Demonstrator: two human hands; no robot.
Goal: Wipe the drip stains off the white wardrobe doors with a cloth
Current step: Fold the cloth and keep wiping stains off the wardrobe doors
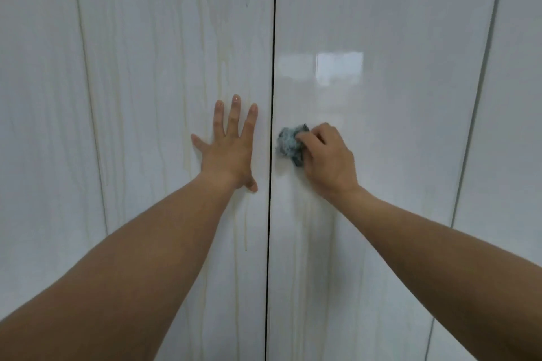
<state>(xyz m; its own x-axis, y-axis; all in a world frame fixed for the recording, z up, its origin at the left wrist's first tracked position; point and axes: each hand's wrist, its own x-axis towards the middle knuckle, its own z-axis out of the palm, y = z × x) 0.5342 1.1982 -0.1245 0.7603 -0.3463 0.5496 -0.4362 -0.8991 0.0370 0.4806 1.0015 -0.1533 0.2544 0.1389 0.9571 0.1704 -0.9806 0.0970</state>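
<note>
Your left forearm [140,252] leads to left hand [227,149], fingers spread flat on left door [146,67], bracing. Right hand [328,161] grips bunched cloth [290,143], pressed on right door [396,141] beyond its fingertips. Cloth looks soft, light: hold the wad. Above left hand, stains [202,23] streak; gloss likely slick.

Glossy white across the left door [140,97] and the right door [396,155], greyer toward the outer edges. On the left door, pale yellow-beige drip stains [202,38] in long vertical streaks, strongest near the middle. Fainter streaks of the same tint low on the right door. Between the two, a thin black gap [273,53]. Mottled blue-grey and dark teal on the cloth [289,143]. Bright white rectangular reflection [338,67] high on the right door. Thin dark grey seams [89,91] far left and far right.
</note>
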